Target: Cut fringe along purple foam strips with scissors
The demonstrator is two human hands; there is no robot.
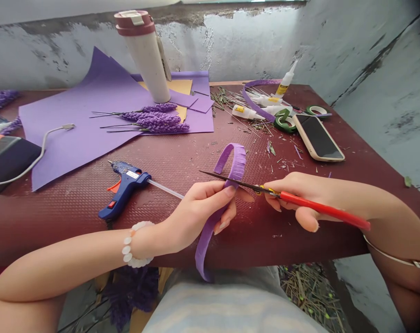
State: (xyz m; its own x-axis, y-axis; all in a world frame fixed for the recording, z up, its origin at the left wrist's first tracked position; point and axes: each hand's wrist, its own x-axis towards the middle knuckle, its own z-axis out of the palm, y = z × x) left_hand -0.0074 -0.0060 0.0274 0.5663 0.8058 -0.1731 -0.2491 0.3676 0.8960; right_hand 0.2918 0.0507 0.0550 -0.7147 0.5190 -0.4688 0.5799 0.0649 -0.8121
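Observation:
Pinched between the thumb and fingers of my left hand is a purple foam-like strip. Its upper end curls over, with short cuts along one edge, and its lower end hangs past the table's front edge. My right hand grips red-handled scissors. The dark blades lie across the strip just above my left thumb; part of the lower blade is hidden. A blue glue gun with a clear glue stick lies to the left of my left hand.
Purple sheets carry lavender-like stems and a white tumbler. At the right lie a phone, green tape rolls, glue bottles and a curled purple strip. A white cable crosses the left. Scraps litter the table.

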